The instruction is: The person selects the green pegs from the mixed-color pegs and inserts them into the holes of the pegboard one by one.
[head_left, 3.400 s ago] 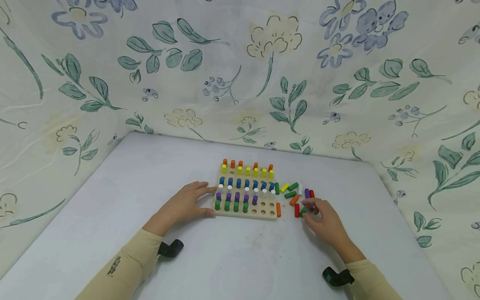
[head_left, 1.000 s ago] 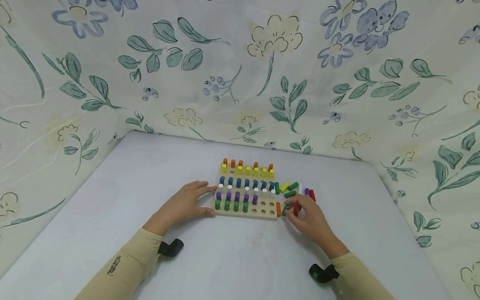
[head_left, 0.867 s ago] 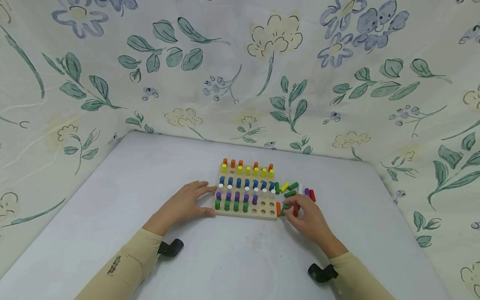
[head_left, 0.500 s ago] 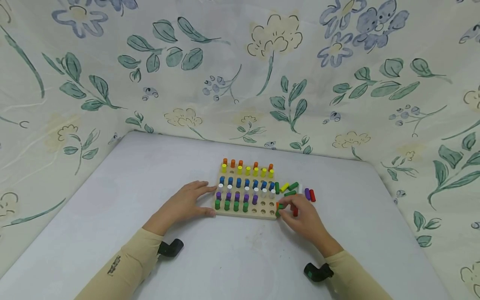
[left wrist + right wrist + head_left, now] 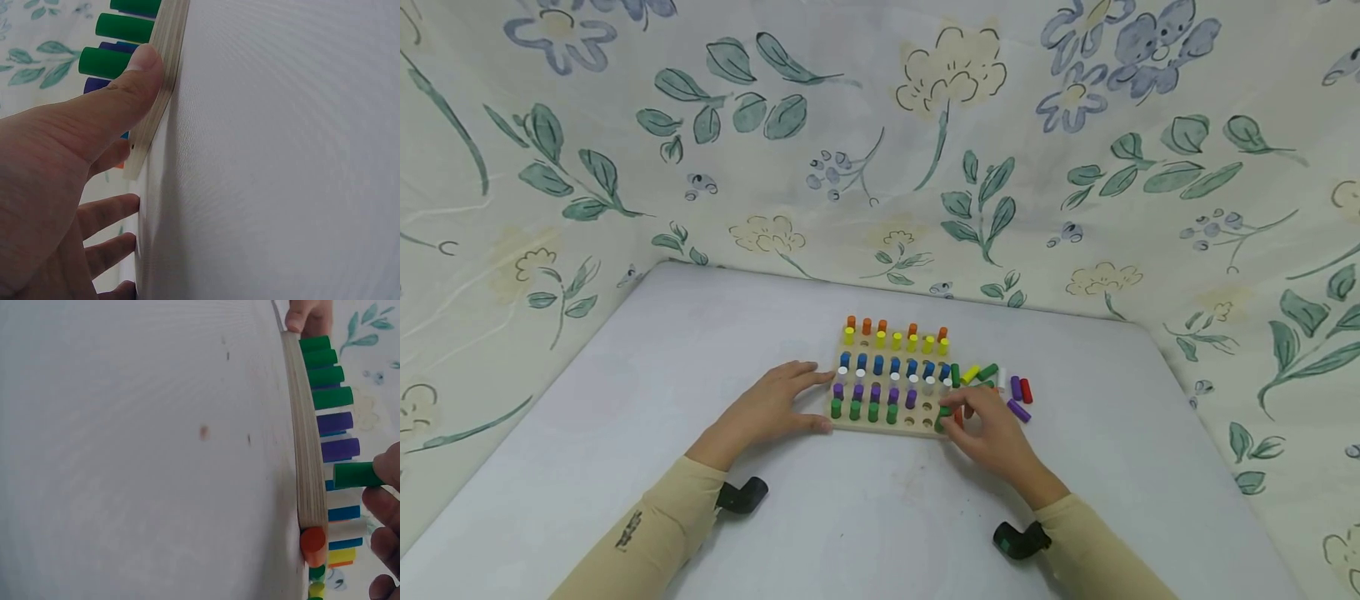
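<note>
A wooden peg board stands on the table with rows of orange, yellow, blue, white, purple and green pegs upright in it. At its left edge rests my left hand; in the left wrist view the thumb touches the board's rim near the front green pegs, the other fingers spread. Over the front right corner, my right hand pinches a green peg between thumb and finger. The right wrist view shows that peg upright, its lower end just off the board. My right hand hides part of the loose pegs.
Right of the board lie loose pegs, among them a yellow peg, a white peg, a red peg and a purple peg. An orange peg lies against the board's right side. Behind the table hangs a floral cloth.
My right hand has carried the green peg leftward from the loose pegs, past the orange peg, to above the board's front right corner. A purple peg has come into view. My left hand stays put.
</note>
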The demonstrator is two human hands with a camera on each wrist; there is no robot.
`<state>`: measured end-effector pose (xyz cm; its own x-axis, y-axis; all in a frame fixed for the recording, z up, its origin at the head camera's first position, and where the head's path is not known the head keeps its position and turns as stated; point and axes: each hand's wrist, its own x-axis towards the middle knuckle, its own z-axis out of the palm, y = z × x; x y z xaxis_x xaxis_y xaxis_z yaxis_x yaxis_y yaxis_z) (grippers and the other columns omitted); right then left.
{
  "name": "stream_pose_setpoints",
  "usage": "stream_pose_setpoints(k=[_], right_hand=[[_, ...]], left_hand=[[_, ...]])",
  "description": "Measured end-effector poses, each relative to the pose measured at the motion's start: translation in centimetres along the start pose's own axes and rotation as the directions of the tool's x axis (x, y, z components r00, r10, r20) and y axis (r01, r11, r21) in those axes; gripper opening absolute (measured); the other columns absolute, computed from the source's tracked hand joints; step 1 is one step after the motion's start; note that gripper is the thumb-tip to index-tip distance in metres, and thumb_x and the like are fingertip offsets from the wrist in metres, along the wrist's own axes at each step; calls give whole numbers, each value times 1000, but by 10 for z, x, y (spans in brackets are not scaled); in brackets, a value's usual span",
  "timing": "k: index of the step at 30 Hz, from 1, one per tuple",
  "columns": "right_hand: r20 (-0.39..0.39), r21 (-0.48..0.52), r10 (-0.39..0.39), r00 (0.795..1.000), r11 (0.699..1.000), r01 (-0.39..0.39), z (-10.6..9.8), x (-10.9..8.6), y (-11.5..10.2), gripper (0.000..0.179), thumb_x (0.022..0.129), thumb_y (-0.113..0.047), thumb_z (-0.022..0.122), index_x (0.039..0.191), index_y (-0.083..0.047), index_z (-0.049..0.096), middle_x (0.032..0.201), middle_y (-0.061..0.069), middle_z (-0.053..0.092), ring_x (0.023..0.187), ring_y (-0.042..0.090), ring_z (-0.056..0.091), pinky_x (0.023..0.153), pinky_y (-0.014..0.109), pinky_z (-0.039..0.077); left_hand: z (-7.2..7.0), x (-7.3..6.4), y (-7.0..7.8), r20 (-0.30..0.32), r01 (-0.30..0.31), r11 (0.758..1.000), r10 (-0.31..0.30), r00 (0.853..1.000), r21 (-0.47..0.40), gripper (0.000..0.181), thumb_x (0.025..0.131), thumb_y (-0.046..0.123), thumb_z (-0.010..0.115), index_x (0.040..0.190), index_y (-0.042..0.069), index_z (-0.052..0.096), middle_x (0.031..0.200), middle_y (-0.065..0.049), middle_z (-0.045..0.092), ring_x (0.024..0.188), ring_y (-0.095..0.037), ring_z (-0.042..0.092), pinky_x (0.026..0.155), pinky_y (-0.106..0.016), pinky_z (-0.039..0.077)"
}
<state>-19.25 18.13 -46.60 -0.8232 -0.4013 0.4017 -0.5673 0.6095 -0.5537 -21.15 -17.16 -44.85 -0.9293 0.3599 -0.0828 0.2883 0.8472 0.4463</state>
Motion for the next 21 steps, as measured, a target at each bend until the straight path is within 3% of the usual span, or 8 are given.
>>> stream_pose_setpoints(k=[10, 17, 21], right_hand=[[12, -23, -12, 1000, 1000, 13, 10, 9, -5, 24, 90, -16, 79, 113, -16, 71, 104, -8, 70, 84, 15, 54, 69, 28, 50], [16, -37, -1, 1000, 999, 2, 14, 13, -10, 25, 90, -18, 80, 113, -17, 71, 108, -7, 72, 97, 10, 58, 77, 30, 53], [31, -35, 13, 999, 999, -12, 16, 15, -11, 25, 89, -19, 81, 112, -17, 71, 108, -7, 72, 95, 11, 56, 76, 28, 52]], left_hand=[[0, 0, -1, -2, 3, 1000, -3, 1000, 5, 87, 82, 59, 78, 153, 20, 48, 160, -19, 38, 148, -45, 28, 117, -66, 28], [1, 0, -1, -2, 8, 1000, -8, 1000, 6, 87, 81, 59, 79, 154, 22, 48, 160, -17, 37, 149, -44, 27, 117, -65, 28], [1, 0, -2, -6, 2, 1000, -2, 1000, 7, 87, 81, 59, 79, 153, 21, 48, 160, -18, 38, 148, -45, 28, 116, -66, 29]])
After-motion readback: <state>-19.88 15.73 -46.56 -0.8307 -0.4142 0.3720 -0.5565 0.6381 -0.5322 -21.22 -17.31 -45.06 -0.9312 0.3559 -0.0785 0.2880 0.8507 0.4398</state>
